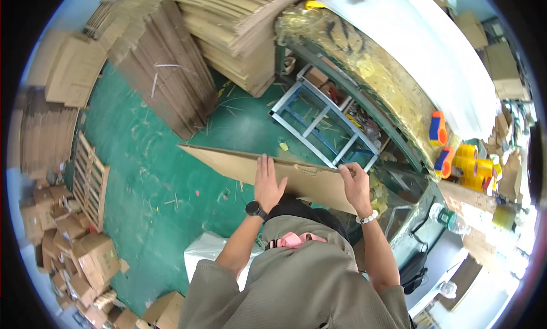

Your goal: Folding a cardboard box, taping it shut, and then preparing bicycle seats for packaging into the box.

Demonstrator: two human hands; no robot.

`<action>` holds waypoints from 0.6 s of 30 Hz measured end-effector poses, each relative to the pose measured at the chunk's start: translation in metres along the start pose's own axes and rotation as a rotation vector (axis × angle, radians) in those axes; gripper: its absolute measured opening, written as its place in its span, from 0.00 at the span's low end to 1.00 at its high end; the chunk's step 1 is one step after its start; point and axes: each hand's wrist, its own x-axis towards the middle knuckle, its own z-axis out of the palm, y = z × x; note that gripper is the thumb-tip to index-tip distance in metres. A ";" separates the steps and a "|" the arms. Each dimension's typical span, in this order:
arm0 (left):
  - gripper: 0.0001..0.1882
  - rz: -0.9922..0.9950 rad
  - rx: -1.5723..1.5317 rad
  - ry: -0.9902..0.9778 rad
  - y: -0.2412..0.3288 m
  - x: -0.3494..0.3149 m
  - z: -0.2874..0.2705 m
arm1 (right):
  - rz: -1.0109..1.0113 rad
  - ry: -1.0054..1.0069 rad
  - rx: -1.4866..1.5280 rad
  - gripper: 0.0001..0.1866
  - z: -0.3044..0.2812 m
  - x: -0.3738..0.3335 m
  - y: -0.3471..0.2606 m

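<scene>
A flat brown cardboard piece (307, 178) stands on edge in front of my body, its long top edge running from the left toward the right. My left hand (268, 184) lies against its near face with straight fingers, the fingertips close to the top edge. At the right end, my right hand (356, 186) grips the upper edge with bent fingers; the fingertips are partly hidden. Whether the piece is one sheet or a folded carton, I cannot tell.
Ahead stand tall stacks of flat cardboard (171, 67). To the right are a workbench (364, 55), orange-and-blue tape dispensers (437, 128), yellow tape rolls (467, 161) and a metal frame (319, 124). A wooden pallet (89, 181) and piled boxes (94, 258) lie left on the green floor.
</scene>
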 end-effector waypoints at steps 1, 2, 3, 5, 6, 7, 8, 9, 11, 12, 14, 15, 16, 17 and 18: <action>0.41 0.010 0.044 -0.024 0.001 -0.006 -0.003 | 0.020 -0.003 0.010 0.16 -0.001 -0.001 0.002; 0.36 0.019 0.011 0.039 0.002 -0.010 -0.004 | 0.026 -0.004 0.015 0.16 -0.002 -0.006 0.004; 0.36 0.042 0.002 0.021 0.002 -0.008 -0.010 | 0.026 -0.006 0.024 0.16 -0.003 -0.008 0.004; 0.24 0.034 0.082 -0.031 -0.007 -0.002 -0.019 | 0.044 0.000 0.005 0.16 -0.003 -0.017 0.004; 0.24 0.052 0.082 -0.041 -0.017 -0.001 -0.021 | 0.008 -0.015 0.013 0.16 -0.003 -0.021 0.005; 0.21 0.113 0.020 -0.112 -0.030 0.000 -0.021 | -0.030 -0.033 0.024 0.16 -0.003 -0.023 0.007; 0.18 0.173 -0.039 -0.184 -0.043 -0.001 -0.022 | -0.020 -0.021 0.035 0.16 -0.006 -0.022 0.008; 0.18 0.195 -0.041 -0.203 -0.046 -0.001 -0.024 | 0.003 -0.191 0.189 0.16 -0.015 -0.021 0.010; 0.16 0.124 0.007 -0.460 -0.058 -0.011 -0.040 | 0.050 -0.465 0.512 0.18 -0.029 -0.009 0.033; 0.16 0.158 0.041 -0.450 -0.063 -0.018 -0.053 | 0.048 -0.343 0.531 0.18 -0.037 0.004 0.047; 0.13 0.135 0.093 -0.480 -0.068 -0.031 -0.080 | 0.112 -0.114 0.482 0.19 -0.045 0.039 0.098; 0.10 0.084 0.111 -0.520 -0.066 -0.035 -0.099 | 0.179 -0.005 0.412 0.20 -0.042 0.053 0.135; 0.12 0.151 0.199 -0.580 -0.073 -0.041 -0.120 | 0.195 0.001 0.430 0.20 -0.026 0.065 0.169; 0.11 -0.009 0.265 -0.551 -0.111 -0.071 -0.137 | 0.227 -0.016 0.218 0.21 -0.006 0.081 0.202; 0.11 -0.024 0.474 -0.567 -0.137 -0.096 -0.159 | 0.268 -0.028 -0.006 0.22 0.014 0.094 0.242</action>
